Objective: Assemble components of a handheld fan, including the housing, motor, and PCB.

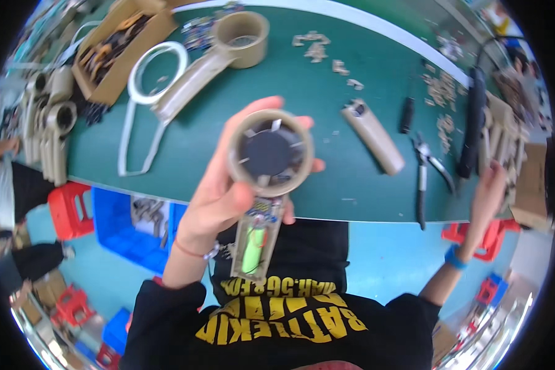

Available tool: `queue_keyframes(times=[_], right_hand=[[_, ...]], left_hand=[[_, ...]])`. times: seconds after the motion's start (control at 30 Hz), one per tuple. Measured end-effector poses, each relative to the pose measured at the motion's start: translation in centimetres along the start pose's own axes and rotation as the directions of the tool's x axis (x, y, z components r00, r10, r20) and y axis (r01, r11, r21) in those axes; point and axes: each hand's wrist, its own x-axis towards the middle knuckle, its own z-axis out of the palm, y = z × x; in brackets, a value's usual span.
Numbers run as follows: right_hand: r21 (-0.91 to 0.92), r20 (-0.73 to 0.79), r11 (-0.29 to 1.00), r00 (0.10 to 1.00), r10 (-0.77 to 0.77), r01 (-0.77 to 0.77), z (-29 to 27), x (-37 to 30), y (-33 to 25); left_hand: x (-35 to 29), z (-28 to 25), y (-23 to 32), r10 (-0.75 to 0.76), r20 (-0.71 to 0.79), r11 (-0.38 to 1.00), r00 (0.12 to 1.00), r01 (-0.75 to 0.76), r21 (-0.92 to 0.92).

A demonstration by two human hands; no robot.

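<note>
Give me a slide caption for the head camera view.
Left hand holding an opened beige device, green battery exposed; right hand at the right end of the green workbench.

Bold yellow lettering (283, 324) is printed across a black shirt (376, 339), below and to the right of the left hand (219, 179); nearer that hand, a smaller yellow row (302, 287) is set.

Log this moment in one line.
Left hand holds open beige device, green cylinder showing | right hand near beige parts | pliers on green table
</note>
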Motion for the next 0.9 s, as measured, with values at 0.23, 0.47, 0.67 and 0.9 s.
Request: queue_keyframes(times=[0.23,0.47,0.67,0.9], right_hand=[[0.803,0.595,0.35,0.665,-0.452,-0.481,-9.5,-5.3,-19.3],[0.916,0.348,0.392,0.644,-0.681,-0.08,-7.6,-4.6,-25.6],[0.873,0.372,0.485,0.562,-0.739,0.059,-7.6,-3.1,-26.0],[0.85,0.382,0.499,0.456,-0.804,0.17,-8.0,-1.5,-26.8]], left_hand=[[-0.5,-0.1,-0.2,0.041,-0.125,0.997,0.991,-0.032,0.073],[-0.5,0.3,0.0,-0.027,-0.081,0.971,0.996,0.045,0.237],[-0.3,0.3,-0.2,-0.02,-0.084,0.958,0.996,0.043,0.282],[-0.1,0.2,-0.4,-0.062,-0.091,0.955,0.994,0.086,0.285]])
